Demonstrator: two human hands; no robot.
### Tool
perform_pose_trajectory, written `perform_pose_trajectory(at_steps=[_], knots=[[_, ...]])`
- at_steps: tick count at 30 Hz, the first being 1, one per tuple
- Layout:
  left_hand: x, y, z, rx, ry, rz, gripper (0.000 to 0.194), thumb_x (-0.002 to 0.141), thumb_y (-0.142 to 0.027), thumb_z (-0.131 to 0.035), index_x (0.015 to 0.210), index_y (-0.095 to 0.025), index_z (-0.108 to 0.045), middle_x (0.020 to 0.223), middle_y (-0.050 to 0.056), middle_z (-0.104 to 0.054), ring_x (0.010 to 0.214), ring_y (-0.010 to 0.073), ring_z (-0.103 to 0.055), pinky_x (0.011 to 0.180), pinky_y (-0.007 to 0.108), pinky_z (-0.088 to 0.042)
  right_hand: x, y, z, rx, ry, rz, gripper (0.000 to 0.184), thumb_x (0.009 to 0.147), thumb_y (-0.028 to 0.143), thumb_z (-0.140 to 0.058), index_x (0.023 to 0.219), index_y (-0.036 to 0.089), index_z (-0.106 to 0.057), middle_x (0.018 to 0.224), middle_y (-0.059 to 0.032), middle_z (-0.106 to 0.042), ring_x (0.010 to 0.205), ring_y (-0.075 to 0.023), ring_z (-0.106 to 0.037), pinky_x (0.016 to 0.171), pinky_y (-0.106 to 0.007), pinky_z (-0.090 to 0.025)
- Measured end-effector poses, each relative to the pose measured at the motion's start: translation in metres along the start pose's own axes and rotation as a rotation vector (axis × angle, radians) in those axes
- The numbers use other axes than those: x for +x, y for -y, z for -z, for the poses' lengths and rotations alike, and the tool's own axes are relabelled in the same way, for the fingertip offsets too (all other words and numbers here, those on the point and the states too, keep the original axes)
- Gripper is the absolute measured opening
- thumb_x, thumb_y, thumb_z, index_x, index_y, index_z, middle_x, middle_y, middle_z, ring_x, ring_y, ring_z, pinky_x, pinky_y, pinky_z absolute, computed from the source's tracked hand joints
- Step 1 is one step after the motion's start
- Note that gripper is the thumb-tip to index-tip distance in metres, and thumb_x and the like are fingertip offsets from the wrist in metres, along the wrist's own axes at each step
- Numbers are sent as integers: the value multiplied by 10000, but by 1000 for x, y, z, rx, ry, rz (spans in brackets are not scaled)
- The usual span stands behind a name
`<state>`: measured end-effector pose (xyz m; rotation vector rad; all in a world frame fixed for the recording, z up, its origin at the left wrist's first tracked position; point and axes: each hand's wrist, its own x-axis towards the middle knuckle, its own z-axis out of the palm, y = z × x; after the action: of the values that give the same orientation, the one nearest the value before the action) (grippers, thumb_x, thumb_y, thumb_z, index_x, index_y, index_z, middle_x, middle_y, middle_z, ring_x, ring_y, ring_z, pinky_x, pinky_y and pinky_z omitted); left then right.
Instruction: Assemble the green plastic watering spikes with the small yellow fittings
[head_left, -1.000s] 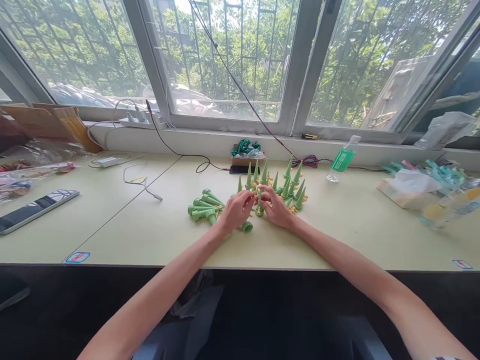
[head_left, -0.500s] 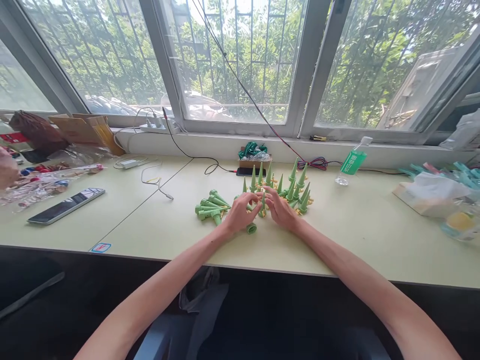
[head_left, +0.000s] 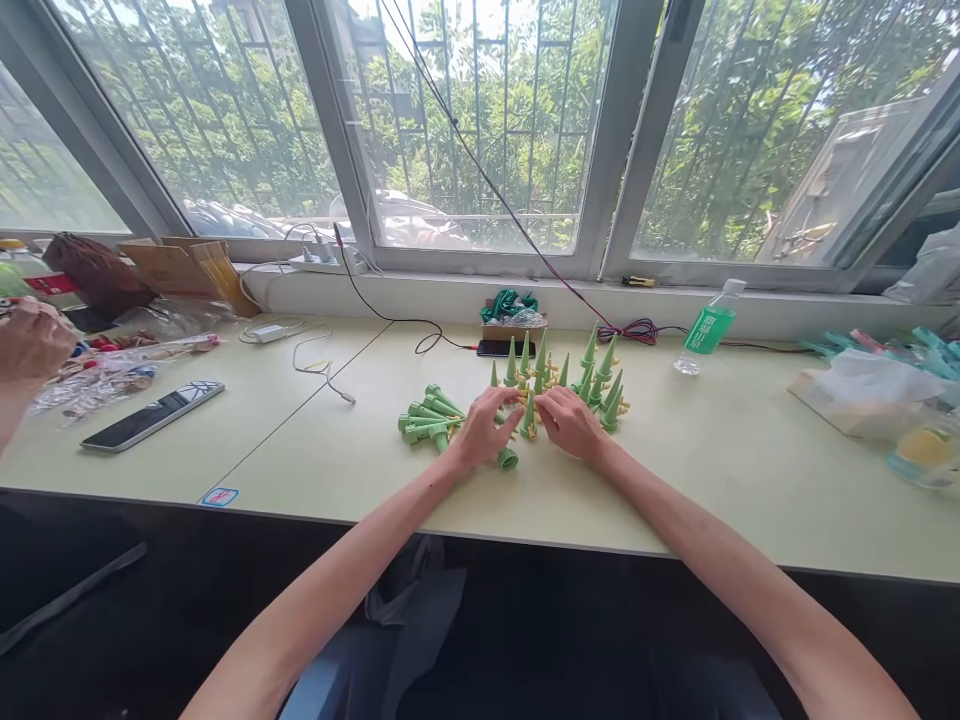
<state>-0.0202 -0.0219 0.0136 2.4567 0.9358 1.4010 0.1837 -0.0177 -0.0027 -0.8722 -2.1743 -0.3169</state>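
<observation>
A green cone-shaped plastic spike (head_left: 529, 418) stands upright on the table between my two hands. My left hand (head_left: 484, 432) is at its left side, thumb and forefinger apart, the fingertips close to the spike; whether they touch it is unclear. To its right, my right hand (head_left: 574, 425) has its fingers curled together near small yellow parts, and what they hold is hidden. More upright green spikes (head_left: 589, 385) with yellow side pieces stand behind and to the right of my hands. A pile of green spikes (head_left: 427, 418) lies at the left. One loose spike (head_left: 508, 460) shows its round open end near my left wrist.
At the back are a small box (head_left: 514, 325) and a dark phone (head_left: 504, 349). A bottle (head_left: 705, 330) stands right, before a tissue box (head_left: 840, 400). Leftward lie a cable (head_left: 322, 370), a larger phone (head_left: 154, 415) and another person's hand (head_left: 34, 340).
My right hand's fingers have drawn back and curled in beside the standing spike. My left hand stays nearly in place. The view has shifted slightly, and the other person's hand shows more.
</observation>
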Motion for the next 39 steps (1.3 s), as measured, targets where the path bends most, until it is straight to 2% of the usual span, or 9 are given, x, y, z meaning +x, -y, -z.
perform_pose_trajectory(at_steps=[8,12,16,22,24,27,31,39], knots=[[-1,-4,1,-37,144,47,272,898,-293,-605,1152,-198,-591,1077,77,-696,1029,209,-673,914,366,-534,-5,-4,7,-64,129,-87,152,928,225,-529,848,175,-648,827,-72,-584,844,-211,-497,818,-362,-412],[-1,-3,0,-53,175,49,317,887,-294,-620,1185,-191,-588,1101,93,-693,1039,218,-677,924,383,-537,0,-3,8,-76,190,-99,141,901,258,-571,821,175,-653,815,-73,-571,863,-224,-490,817,-375,-404],[-1,0,0,-42,183,35,342,879,-273,-629,1207,-191,-576,1086,94,-702,1068,232,-662,929,403,-530,5,1,5,-94,255,-93,121,882,210,-564,795,171,-639,790,-75,-565,847,-226,-486,788,-372,-391],[-3,7,-3,-15,201,26,406,842,-278,-675,1220,-187,-561,1000,82,-698,995,219,-653,836,360,-544,6,1,2,-149,303,-92,123,889,189,-527,882,151,-644,803,-90,-584,844,-232,-495,804,-371,-385],[-3,7,-4,1,202,15,350,831,-278,-685,1156,-187,-590,968,67,-691,943,207,-646,821,351,-534,5,0,2,-154,306,-92,123,887,185,-528,915,153,-644,819,-90,-591,853,-231,-499,808,-365,-385],[0,7,-3,14,209,-2,137,846,-302,-661,901,-180,-635,866,46,-681,857,192,-615,768,322,-511,4,0,0,-170,307,-98,123,894,181,-520,897,160,-641,833,-90,-594,855,-229,-504,806,-359,-385],[4,8,-2,36,185,-11,244,870,-365,-616,717,-179,-583,735,29,-636,743,175,-571,697,306,-477,3,1,-1,-215,298,-85,128,911,190,-516,886,150,-635,840,-107,-600,863,-243,-500,816,-370,-386],[7,13,-5,46,159,5,284,867,-415,-607,708,-180,-601,731,34,-653,721,177,-563,688,310,-464,2,6,-1,-294,243,-53,229,955,133,-420,865,149,-629,838,-112,-580,879,-247,-472,840,-371,-399]])
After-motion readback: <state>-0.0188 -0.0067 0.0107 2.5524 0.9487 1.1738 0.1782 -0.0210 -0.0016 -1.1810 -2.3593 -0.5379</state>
